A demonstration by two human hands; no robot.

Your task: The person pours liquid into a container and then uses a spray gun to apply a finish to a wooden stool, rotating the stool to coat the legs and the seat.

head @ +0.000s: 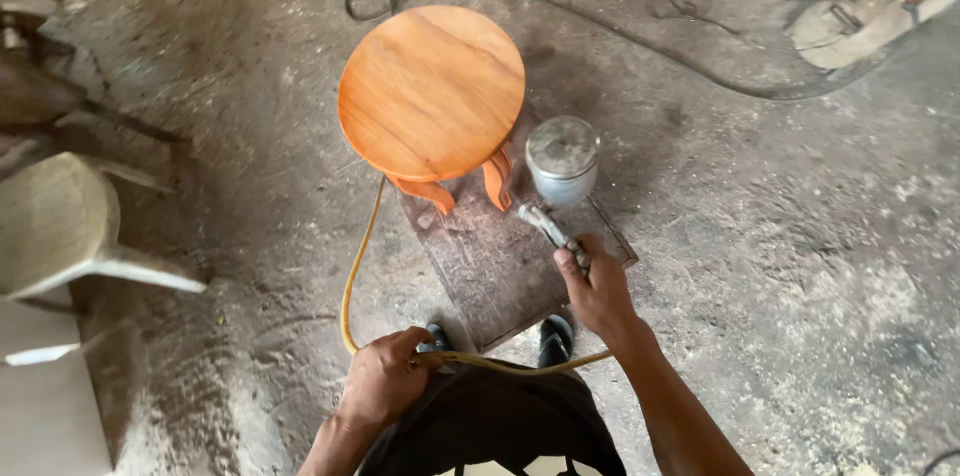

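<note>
Orange-brown and glossy, the round wooden stool (431,91) stands on a dark, worn board (500,266) laid on the dusty workshop floor (780,256). Its seat shows an even, wet-looking sheen across the whole top, so the seat appears already coated; the curved legs (497,179) peeking out below are the same orange, though how fully they are covered cannot be told from above.

Just beside the stool, on its right, hangs a spray gun (556,198) with a metal cup whose lid faces the camera. The right hand (598,294) is wrapped tightly around the gun's handle, nozzle end pointing toward the stool's legs; whether the trigger is pressed cannot be told, and no mist shows.

A yellow air hose (352,276) curves from under the stool's left side down to the left hand (385,379), which is clenched around it near the person's waist, and runs on toward the gun.

Further out, a thin dark cable (620,31) snakes across the floor behind the stool, pale unfinished wooden pieces (60,226) lie at the left, and a machine (870,6) sits in the upper right corner.
</note>
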